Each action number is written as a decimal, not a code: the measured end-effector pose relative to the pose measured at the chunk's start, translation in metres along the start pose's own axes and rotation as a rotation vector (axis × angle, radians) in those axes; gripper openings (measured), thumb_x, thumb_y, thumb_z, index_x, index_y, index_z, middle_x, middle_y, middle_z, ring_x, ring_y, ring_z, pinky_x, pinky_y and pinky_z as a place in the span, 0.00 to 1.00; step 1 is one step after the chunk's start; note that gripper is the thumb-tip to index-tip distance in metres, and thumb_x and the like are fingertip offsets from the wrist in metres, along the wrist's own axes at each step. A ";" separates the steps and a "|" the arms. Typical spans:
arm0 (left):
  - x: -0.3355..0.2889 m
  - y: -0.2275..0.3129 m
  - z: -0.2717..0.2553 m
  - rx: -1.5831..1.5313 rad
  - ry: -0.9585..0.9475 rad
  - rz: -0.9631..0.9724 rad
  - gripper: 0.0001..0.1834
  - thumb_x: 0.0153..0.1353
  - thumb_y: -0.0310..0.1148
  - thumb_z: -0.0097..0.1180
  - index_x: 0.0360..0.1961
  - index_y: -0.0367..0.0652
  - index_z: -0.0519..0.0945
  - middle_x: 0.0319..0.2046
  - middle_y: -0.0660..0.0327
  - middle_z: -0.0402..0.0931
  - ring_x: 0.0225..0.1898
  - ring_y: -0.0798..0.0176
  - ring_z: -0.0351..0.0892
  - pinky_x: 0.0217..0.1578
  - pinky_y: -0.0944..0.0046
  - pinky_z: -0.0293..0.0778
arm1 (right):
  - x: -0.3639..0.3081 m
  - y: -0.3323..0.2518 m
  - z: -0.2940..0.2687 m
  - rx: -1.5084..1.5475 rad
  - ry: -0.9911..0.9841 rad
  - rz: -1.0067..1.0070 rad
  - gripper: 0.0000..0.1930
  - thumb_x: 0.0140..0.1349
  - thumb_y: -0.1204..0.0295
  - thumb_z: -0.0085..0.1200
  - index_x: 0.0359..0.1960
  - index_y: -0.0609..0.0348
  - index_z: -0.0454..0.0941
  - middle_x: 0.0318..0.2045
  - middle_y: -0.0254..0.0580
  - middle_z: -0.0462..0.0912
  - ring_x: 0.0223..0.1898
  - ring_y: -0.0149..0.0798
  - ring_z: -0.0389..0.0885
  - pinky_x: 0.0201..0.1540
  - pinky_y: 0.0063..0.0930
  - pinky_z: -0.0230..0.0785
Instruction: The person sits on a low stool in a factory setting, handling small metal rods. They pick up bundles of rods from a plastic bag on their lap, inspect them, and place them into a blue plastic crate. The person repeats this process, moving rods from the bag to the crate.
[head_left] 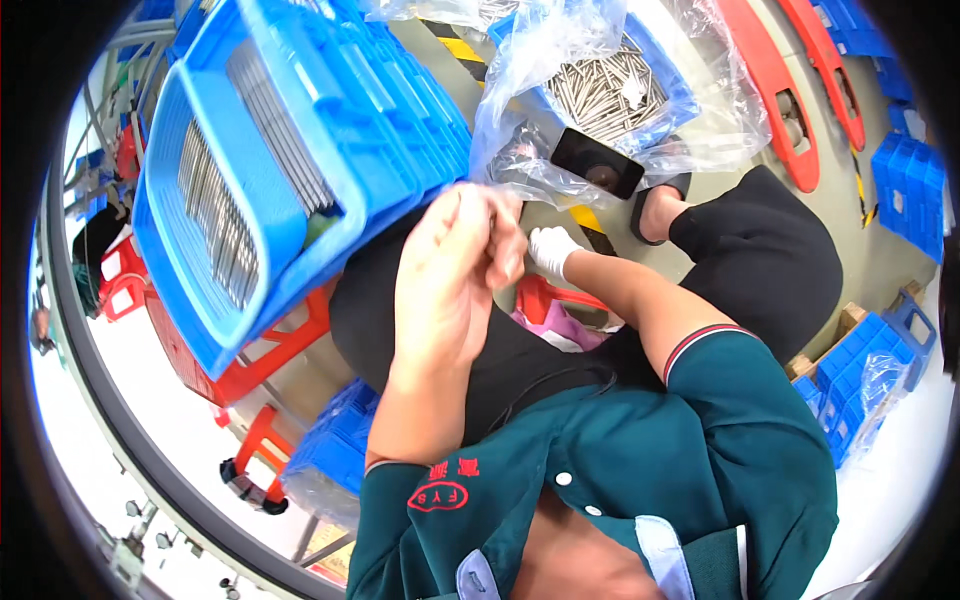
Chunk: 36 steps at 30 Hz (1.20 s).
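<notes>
The left hand (450,270) is raised over the lap, fingers curled together, perhaps pinching something thin; I cannot tell what. The gloved right hand (552,250) meets it, fingers hidden. This looks like handling single metal rods. More rods (600,95) lie in a clear bag (700,90) inside a blue crate ahead, a dark phone (597,163) on it. Another blue crate (270,160) of rods tilts at left on red stools (270,350).

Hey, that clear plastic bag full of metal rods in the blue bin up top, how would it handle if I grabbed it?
The clear plastic bag looks thin and crinkled, so it would likely be floppy and slippery. The metal rods lie densely packed, so the load is probably heavy for its size and might tear the film. They are round and loose, so they would likely roll and shift inside the blue bin.
</notes>
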<state>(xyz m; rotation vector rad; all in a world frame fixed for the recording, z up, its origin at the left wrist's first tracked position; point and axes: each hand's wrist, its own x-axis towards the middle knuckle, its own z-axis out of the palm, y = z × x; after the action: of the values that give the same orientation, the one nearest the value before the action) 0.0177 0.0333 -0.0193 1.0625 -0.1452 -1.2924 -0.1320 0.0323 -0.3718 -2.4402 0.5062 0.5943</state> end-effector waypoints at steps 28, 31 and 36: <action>0.006 0.013 0.017 -0.188 -0.151 0.093 0.13 0.68 0.34 0.44 0.41 0.33 0.73 0.20 0.64 0.65 0.21 0.71 0.60 0.24 0.70 0.59 | -0.017 0.014 -0.149 -0.111 -0.948 -0.266 0.10 0.53 0.70 0.51 0.36 0.57 0.82 0.30 0.40 0.83 0.34 0.37 0.82 0.37 0.32 0.75; 0.005 0.016 0.014 -0.252 -0.167 0.111 0.12 0.67 0.33 0.47 0.43 0.33 0.73 0.22 0.62 0.68 0.22 0.70 0.64 0.27 0.69 0.62 | -0.031 0.036 -0.234 0.114 -0.643 -0.280 0.10 0.54 0.71 0.49 0.35 0.60 0.79 0.26 0.37 0.80 0.29 0.37 0.80 0.30 0.28 0.71; 0.011 0.022 0.007 -0.268 -0.147 0.216 0.12 0.66 0.32 0.48 0.42 0.33 0.73 0.22 0.62 0.70 0.23 0.69 0.66 0.27 0.68 0.62 | -0.125 0.002 -0.383 0.705 0.173 -0.367 0.10 0.57 0.67 0.52 0.36 0.60 0.78 0.22 0.30 0.74 0.23 0.23 0.67 0.26 0.20 0.61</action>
<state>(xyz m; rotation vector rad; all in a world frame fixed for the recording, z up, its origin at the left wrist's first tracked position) 0.0324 0.0179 -0.0055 0.7038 -0.1865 -1.1567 -0.1225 -0.1738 -0.0257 -1.8382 0.2577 0.0267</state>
